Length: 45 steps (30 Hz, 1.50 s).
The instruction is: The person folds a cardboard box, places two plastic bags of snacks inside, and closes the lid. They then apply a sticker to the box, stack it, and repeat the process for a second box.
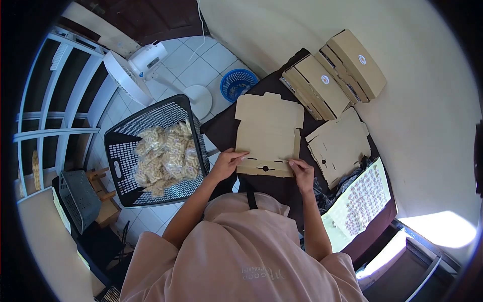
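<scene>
A brown cardboard box (269, 126) lies partly folded on the dark-covered table, its lid panel opened out away from me. Its near wall has slots and a round dark cut-out. My left hand (231, 162) is closed on the near left corner, a finger stretched over the edge. At the near right corner, my right hand (302, 174) pinches the cardboard between thumb and fingers. Flat unfolded cardboard (339, 143) lies right of the box, close to a sheet of round stickers (359, 204).
Stacked closed boxes (322, 83) with round stickers stand at the table's far right, by the wall. On my left is a black basket (123, 146) holding bagged snacks (168, 156). Beyond are a white fan (128, 75) and a blue basket (239, 83). Black plastic (327, 200) lies near my right hand.
</scene>
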Motion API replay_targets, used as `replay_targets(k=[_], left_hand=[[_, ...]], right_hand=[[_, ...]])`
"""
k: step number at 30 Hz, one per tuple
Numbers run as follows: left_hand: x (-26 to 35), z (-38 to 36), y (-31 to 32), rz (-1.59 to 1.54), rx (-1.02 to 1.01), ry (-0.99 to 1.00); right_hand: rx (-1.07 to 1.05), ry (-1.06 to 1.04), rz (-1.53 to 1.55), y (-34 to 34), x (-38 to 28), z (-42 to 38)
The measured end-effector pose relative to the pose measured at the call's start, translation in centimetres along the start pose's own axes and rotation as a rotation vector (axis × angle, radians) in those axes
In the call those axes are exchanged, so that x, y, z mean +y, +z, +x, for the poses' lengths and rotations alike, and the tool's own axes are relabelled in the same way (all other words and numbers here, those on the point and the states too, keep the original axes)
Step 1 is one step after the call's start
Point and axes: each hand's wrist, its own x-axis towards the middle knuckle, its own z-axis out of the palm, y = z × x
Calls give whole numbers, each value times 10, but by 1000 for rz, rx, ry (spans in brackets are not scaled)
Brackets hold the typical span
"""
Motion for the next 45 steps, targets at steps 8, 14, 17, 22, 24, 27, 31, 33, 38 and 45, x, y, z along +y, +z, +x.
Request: replay_targets(k=[8, 14, 17, 22, 24, 27, 31, 33, 38, 45], left_hand=[[16, 1, 5, 159, 44, -54], [14, 6, 6, 14, 36, -251], [28, 4, 1, 96, -30, -315], [29, 8, 1, 308, -164, -265], [25, 7, 3, 236, -174, -191], [20, 4, 17, 293, 24, -246], [30, 5, 28, 314, 175, -272], [41, 5, 26, 255, 170, -374], [36, -2, 22, 266, 67, -222], [7, 5, 22, 310, -33, -176]], right_hand=[[35, -257, -472, 15, -6, -7], [-118, -234, -393, 23, -30, -21], [-150, -313, -595, 19, -34, -24], [-53, -108, -492, 25, -24, -17], [-13, -27, -508, 27, -21, -15], [95, -92, -708, 38, -22, -17], [135, -294, -613, 44, -26, -28], [88, -346, -588, 42, -26, -32], [87, -196, -635, 41, -21, -23], [-168, -329, -936, 6, -48, 11]])
